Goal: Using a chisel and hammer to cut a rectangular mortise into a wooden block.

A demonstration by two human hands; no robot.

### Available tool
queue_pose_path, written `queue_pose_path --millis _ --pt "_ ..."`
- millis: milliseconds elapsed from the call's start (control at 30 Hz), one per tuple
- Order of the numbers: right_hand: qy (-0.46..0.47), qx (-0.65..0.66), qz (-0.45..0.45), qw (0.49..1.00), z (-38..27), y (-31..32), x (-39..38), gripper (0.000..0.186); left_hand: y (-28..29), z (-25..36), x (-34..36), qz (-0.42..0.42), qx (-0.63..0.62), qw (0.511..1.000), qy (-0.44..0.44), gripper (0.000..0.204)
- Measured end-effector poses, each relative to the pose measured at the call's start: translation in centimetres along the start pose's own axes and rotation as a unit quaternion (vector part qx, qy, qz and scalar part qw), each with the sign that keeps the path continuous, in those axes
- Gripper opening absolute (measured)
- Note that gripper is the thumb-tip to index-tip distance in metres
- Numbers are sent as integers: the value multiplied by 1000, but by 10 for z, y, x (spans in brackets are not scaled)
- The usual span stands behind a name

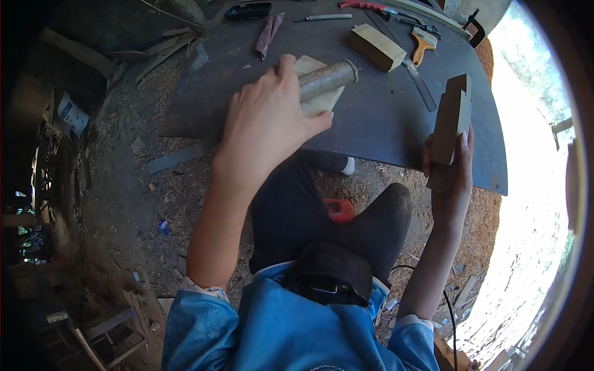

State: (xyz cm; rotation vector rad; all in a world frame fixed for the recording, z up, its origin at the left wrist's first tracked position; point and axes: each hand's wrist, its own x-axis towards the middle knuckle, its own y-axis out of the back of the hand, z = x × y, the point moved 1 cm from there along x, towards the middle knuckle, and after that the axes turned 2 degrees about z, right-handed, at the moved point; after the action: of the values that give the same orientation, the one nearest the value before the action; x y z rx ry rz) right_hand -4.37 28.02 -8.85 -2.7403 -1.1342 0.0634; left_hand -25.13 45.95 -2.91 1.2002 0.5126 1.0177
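Note:
My left hand (266, 117), back upward, is curled over a grey-brown wooden cylinder (331, 80) with a worn, flared end. Its thumb sticks out to the right, and its other fingertips are hidden. Beneath the cylinder is a pale flat piece of wood (318, 105), partly covered by the hand; I cannot tell whether the two are joined. At the table's right edge, my right hand (461, 167) grips a long brown wooden block (451, 120) with a stepped side, held upright. The fingers wrap its lower part.
On the dark table (371, 133) lie a pale wooden block (377, 47), a metal ruler (421, 86), a paintbrush (422, 46), a red-handled tool (365, 6), a thin stick-like tool (322, 17) and folded sandpaper (270, 35). A black clamp (475, 28) grips the far right. A red object (339, 209) rests below.

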Motion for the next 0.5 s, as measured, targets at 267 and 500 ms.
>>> queue_pose_path --millis 267,500 --pt "-18 -11 34 999 0 -2 -2 65 3 -35 17 -131 -88 944 -290 88" --pt "-71 39 84 993 6 6 1 50 0 18 -27 59 -184 931 -309 73"
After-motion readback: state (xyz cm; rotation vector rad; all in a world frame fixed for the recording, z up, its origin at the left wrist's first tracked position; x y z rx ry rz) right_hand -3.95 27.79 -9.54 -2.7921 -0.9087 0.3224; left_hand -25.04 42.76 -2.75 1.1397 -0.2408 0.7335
